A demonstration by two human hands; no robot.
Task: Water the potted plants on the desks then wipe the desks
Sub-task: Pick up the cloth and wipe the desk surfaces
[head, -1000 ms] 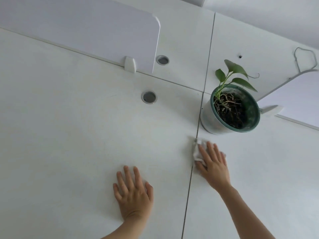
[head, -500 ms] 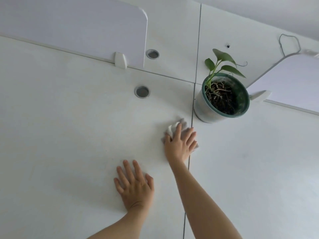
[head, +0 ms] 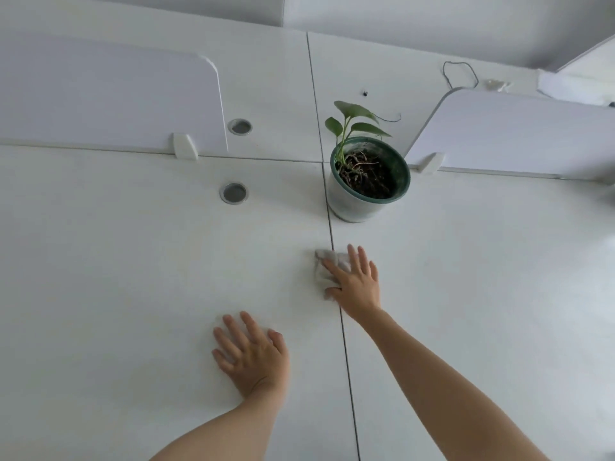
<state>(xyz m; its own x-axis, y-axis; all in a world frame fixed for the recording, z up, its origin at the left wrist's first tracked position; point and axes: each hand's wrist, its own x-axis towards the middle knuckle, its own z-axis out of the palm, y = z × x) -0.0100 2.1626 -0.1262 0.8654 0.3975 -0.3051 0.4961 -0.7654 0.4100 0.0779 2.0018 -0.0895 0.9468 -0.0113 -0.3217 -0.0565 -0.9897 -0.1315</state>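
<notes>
A small green-leaved plant in a green-rimmed pot (head: 367, 181) stands on the white desk (head: 133, 277), just right of the seam between two desktops. My right hand (head: 356, 284) presses a crumpled white cloth (head: 324, 269) flat on the desk across that seam, a short way in front of the pot. The cloth shows at my fingertips and left of my palm. My left hand (head: 253, 352) rests flat on the left desktop with fingers spread, holding nothing.
White divider panels stand at the back left (head: 109, 101) and back right (head: 519, 134). Two round cable grommets (head: 234, 193) (head: 240, 127) sit left of the pot. A thin dark wire (head: 459, 74) loops on the far desk.
My right hand with the cloth swept left across the seam, then back right onto it. The left hand stayed planted. The view shifted so the pot sits higher and more central.
</notes>
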